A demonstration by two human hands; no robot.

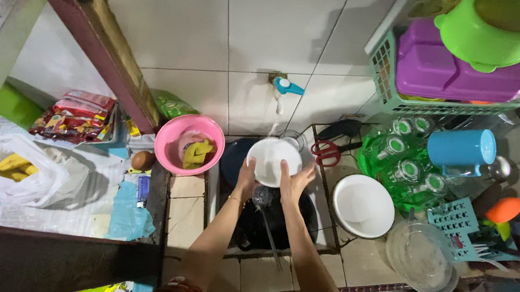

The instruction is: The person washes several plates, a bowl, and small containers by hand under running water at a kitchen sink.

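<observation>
I look down and see my two arms reaching out over the dark sink (pixel 244 231). My left hand (pixel 245 178) is closed on the near-left edge of a white bowl (pixel 273 160), and my right hand (pixel 295 181) lies flat and open against its right side. I think I hold the bowl tipped up like that so water from the blue tap (pixel 287 86) on the wall can run into it. The bowl sits right over the sink, just under the tap.

Below my hands there is a dark pan in the sink, with something long and thin lying across it. It is too dark to say what it is.

On the tiled worktop (pixel 358 256) to the right rest a white plate (pixel 363 206) and a clear glass lid (pixel 421 256), maybe set there to dry. Past them is a green tub of glasses (pixel 400 164) with a blue mug (pixel 462 148) above it. Red scissors (pixel 327 150) lie just beside the bowl.

To the left stands a pink bowl (pixel 189 145) with a yellow cloth inside. Farther left is a white plastic bag (pixel 25 170) with something yellow in it.

High up on the right, a rack holds a purple box (pixel 461 70) and a green pot (pixel 491 29), cut off by the edge of the picture.
</observation>
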